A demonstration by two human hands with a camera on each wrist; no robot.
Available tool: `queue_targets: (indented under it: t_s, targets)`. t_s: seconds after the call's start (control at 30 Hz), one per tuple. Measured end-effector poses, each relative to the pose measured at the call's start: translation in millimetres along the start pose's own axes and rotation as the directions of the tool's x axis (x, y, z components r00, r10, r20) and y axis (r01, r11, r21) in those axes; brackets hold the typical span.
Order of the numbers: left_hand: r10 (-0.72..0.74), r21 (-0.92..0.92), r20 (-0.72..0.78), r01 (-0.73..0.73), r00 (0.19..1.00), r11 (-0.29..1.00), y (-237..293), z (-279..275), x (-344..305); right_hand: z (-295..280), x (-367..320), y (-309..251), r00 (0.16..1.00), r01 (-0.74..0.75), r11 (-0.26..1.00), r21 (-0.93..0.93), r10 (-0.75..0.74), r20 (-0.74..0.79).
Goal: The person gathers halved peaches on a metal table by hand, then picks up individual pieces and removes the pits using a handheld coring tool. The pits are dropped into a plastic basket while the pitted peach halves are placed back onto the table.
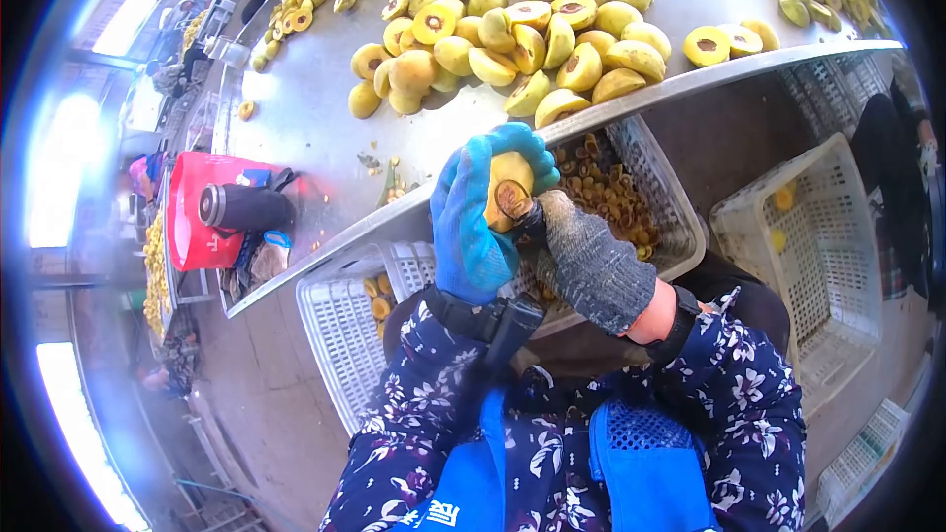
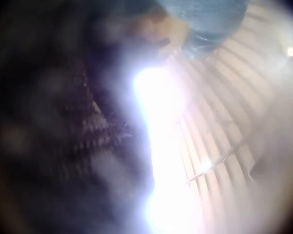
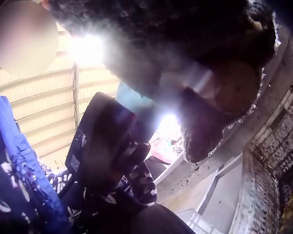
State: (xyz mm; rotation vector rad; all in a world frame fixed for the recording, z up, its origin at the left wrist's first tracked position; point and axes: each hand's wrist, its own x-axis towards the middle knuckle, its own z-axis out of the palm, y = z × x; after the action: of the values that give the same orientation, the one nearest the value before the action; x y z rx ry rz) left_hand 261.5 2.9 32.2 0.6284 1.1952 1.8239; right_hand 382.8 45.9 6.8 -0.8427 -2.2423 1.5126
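The yellow fruit [image 1: 509, 169] lies just off the desk's [image 1: 325, 148] near edge, gripped by the blue-gloved left hand's [image 1: 463, 222] curled fingers. The grey-gloved right hand's [image 1: 596, 261] fingers close round a dark tool [image 1: 533, 221] at its brown centre. A firm, unsquashing hold, blue fingers clear of the tool, and short strokes should suit, near the right-hand crate [image 1: 680, 199].

The rounded yellow fruit [image 1: 509, 175] within the grip shows brown at its cut centre. The left-hand glove [image 1: 469, 222] is bright blue; the right-hand knitted glove [image 1: 596, 261] is mottled grey. Below the grip, the long fabric sleeves [image 1: 745, 389] bear white flowers on navy.
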Motion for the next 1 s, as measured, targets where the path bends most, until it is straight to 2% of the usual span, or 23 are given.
queue_targets:
  t_s: [0.03, 0.1, 0.13, 0.2, 0.23, 0.3, 0.33, 0.4, 0.43, 0.5, 0.53, 0.57, 0.6, 0.63, 0.7, 0.73, 0.8, 0.83, 0.9, 0.97, 1.0]
  targets:
    - [-0.003, 0.002, -0.003, 0.003, 1.000, 1.000, 0.1, -2.3, -0.2, 6.5, -0.2, 7.6, 1.000, -0.002, 1.000, 0.003, 0.002, 0.003]
    - [-0.065, -0.018, 0.021, 0.066, 0.998, 0.998, 1.4, -4.6, 0.2, 14.4, 0.1, 14.1, 0.998, -0.038, 0.943, 0.331, 0.019, 0.060]
    - [-0.068, -0.016, 0.019, 0.068, 0.997, 0.998, 4.0, -3.8, 0.0, 11.9, -1.3, 11.5, 0.998, -0.040, 0.942, 0.333, 0.021, 0.062]
    - [-0.177, 0.012, 0.038, 0.177, 0.984, 0.984, 11.6, -1.1, -0.8, 3.2, -4.7, 2.2, 0.992, -0.052, 0.980, 0.191, 0.029, 0.122]
    - [-0.178, 0.012, 0.034, 0.178, 0.983, 0.984, 13.4, -3.3, 0.4, 3.6, -6.2, 3.7, 0.992, -0.054, 0.980, 0.191, 0.030, 0.125]
    - [-0.265, 0.071, 0.162, 0.257, 0.951, 0.964, 16.8, -8.7, 4.3, 4.2, -10.6, 7.2, 0.990, 0.108, 0.984, 0.139, -0.120, 0.076]
    - [-0.267, 0.070, 0.157, 0.259, 0.951, 0.963, 19.5, -9.9, 5.3, 2.4, -12.4, 6.0, 0.990, 0.106, 0.984, 0.141, -0.118, 0.081]
    - [-0.322, 0.132, 0.253, 0.297, 0.912, 0.946, 24.6, -9.4, 7.9, -4.2, -14.7, 0.8, 0.985, 0.099, 0.992, 0.085, -0.110, 0.137]
    - [-0.323, 0.131, 0.249, 0.299, 0.913, 0.945, 24.1, -9.6, 9.7, -2.6, -14.8, 3.8, 0.984, 0.097, 0.992, 0.086, -0.109, 0.140]
    - [-0.306, 0.192, 0.329, 0.254, 0.893, 0.948, 23.1, -10.3, 12.0, 1.5, -14.4, 12.1, 0.971, 0.211, 0.949, 0.234, -0.232, 0.065]
    - [-0.307, 0.192, 0.327, 0.255, 0.894, 0.948, 22.9, -10.0, 11.2, -7.0, -13.8, 5.0, 0.970, 0.210, 0.949, 0.236, -0.232, 0.066]
    - [-0.315, 0.190, 0.328, 0.264, 0.891, 0.946, 22.6, -9.2, 10.5, -21.8, -14.4, -5.9, 0.957, -0.041, 0.879, 0.474, -0.102, 0.271]
    - [-0.322, 0.188, 0.330, 0.273, 0.887, 0.943, 22.2, -8.5, 9.5, -33.2, -15.1, -14.1, 0.873, -0.321, 0.718, 0.617, -0.029, 0.487]
    - [-0.323, 0.187, 0.329, 0.274, 0.888, 0.943, 22.2, -8.0, 8.0, -39.7, -16.5, -16.0, 0.872, -0.323, 0.718, 0.616, -0.028, 0.489]
    - [-0.314, 0.156, 0.396, 0.273, 0.863, 0.949, 23.1, -6.8, 4.0, -48.5, -19.2, -16.3, 0.666, -0.655, 0.447, 0.609, -0.038, 0.745]
    - [-0.310, 0.152, 0.394, 0.271, 0.865, 0.950, 23.4, -4.2, 2.0, -48.3, -22.5, -16.7, 0.666, -0.692, 0.281, 0.664, -0.104, 0.738]
    - [-0.308, -0.045, 0.352, 0.344, 0.884, 0.938, 22.9, 3.1, -1.5, -48.8, -22.7, -15.5, 0.664, -0.693, 0.264, 0.670, -0.128, 0.737]
    - [-0.298, -0.049, 0.351, 0.335, 0.888, 0.941, 21.8, 4.6, -1.6, -49.3, -21.8, -16.6, 0.665, -0.691, 0.242, 0.681, -0.155, 0.731]
    - [-0.315, -0.164, 0.229, 0.356, 0.921, 0.920, 21.3, 4.8, -2.8, -52.6, -20.1, -27.7, 0.671, -0.691, 0.263, 0.674, -0.115, 0.733]
    - [-0.330, -0.147, 0.186, 0.359, 0.925, 0.922, 25.7, 2.9, -2.7, -54.7, -16.6, -34.5, 0.742, -0.514, 0.643, 0.568, 0.001, 0.670]
    - [-0.334, -0.145, 0.173, 0.359, 0.927, 0.922, 23.2, -0.7, -2.5, -37.9, -14.9, -19.8, 0.868, -0.199, 0.817, 0.541, -0.109, 0.485]
